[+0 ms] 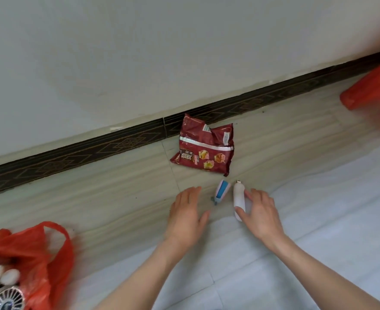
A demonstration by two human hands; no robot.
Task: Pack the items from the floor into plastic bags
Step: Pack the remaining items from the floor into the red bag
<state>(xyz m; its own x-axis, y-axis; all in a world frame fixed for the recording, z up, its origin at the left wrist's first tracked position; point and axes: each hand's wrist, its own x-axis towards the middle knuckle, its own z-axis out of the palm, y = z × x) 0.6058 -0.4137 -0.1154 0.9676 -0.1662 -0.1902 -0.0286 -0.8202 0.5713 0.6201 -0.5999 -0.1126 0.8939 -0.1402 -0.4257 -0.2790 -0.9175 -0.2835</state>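
Step in hand: picking up the small items left on the floor (95, 198); this reads as a grasp just being formed, not yet a lift.
Right hand (260, 211): fingers curled loosely around the white bottle (238, 199), thumb at its near end, a fingertip on its side; the bottle lies flat on the floor, at the edge of the pale sheet (319, 220).
Left hand (186, 215): flat and spread, fingers wide, holding nothing, just beside the blue-and-white tube (221, 191) without touching it.
Other item: a dark red snack packet (204, 148) lies crumpled near the skirting board (72, 153), beyond the tube and bottle.
Bags: one orange plastic bag (37, 249) sits open at lower left with things already inside, a small fan and rolled white pieces among them; a second orange bag (372, 86) is blurred at upper right.
Next move, as I judge it: close on the bottle, take the tube with the left hand, then carry both to the open bag on the left.
Writing: the packet carries large Chinese characters and food pictures, too soft to read with confidence; no text on bottle or tube is legible.
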